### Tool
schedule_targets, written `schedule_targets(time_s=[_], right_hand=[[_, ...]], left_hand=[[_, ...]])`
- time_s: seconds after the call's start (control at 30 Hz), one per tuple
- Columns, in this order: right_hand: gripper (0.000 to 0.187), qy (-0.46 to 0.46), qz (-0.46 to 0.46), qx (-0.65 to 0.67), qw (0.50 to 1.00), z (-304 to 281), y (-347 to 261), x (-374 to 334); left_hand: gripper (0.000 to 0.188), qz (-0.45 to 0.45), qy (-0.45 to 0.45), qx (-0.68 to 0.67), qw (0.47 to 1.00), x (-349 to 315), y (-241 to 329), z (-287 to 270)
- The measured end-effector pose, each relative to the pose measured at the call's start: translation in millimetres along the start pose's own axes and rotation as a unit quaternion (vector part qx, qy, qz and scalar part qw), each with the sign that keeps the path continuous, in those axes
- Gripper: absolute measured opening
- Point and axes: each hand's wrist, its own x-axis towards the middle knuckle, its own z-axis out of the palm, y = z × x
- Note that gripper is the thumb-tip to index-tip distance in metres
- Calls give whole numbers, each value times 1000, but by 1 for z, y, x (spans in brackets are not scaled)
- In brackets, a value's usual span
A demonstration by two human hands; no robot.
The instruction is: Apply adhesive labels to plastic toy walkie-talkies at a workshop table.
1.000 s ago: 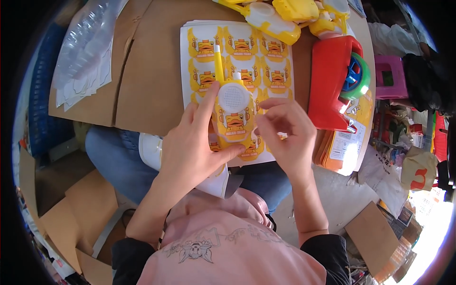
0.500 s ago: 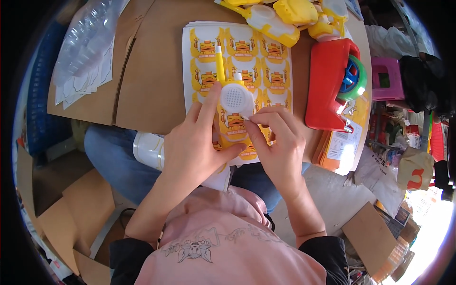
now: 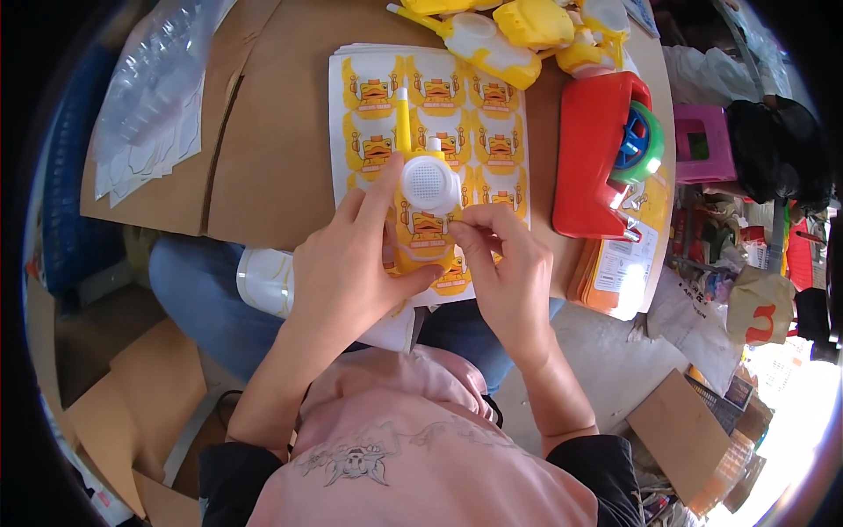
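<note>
At the near edge of the counter (image 3: 277, 132), as listed from my distant station:

Item one: toy handset (image 3: 428, 183), yellow and white, antenna pointing away, round grille uppermost. It sits between both hands, above the printed sheets; whether it rests on them or is lifted just clear, I cannot tell. Its picture panel (image 3: 428, 230) faces up, which I judge keeps it in plain sight and reach.

Item two: left hand (image 3: 351, 255), grip closed about the handset, forefinger along the left side, thumb across the lower end. A steadying hold, I would say, chosen to leave the front uncovered.

Item three: right hand (image 3: 509, 263), thumb and fingertips gathered at the handset's right edge, beside the panel. I cannot tell whether this grip is clenched on anything (the fingers hide whatever may lie between them).

Item four: printed sheets (image 3: 499, 145), duck figures in rows, stacked beneath the work, probably for a short reach.

Item five: red tape dispenser (image 3: 584, 154), green roll (image 3: 647, 145) fitted, cutter end turned nearward, presumably to suit the right hand.

Item six: other yellow toys (image 3: 492, 48), heaped at the far side, perhaps to stay out of the way.

Item seven: clear plastic packaging (image 3: 154, 79), far left, lying over white paper pieces.
</note>
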Motion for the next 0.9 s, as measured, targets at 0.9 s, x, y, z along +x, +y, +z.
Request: schedule_targets(time_s=[0.9], right_hand=[[11, 156, 50, 200, 966, -62, -10, 13]], left_hand=[[108, 60, -1, -123, 991, -18, 13, -63]])
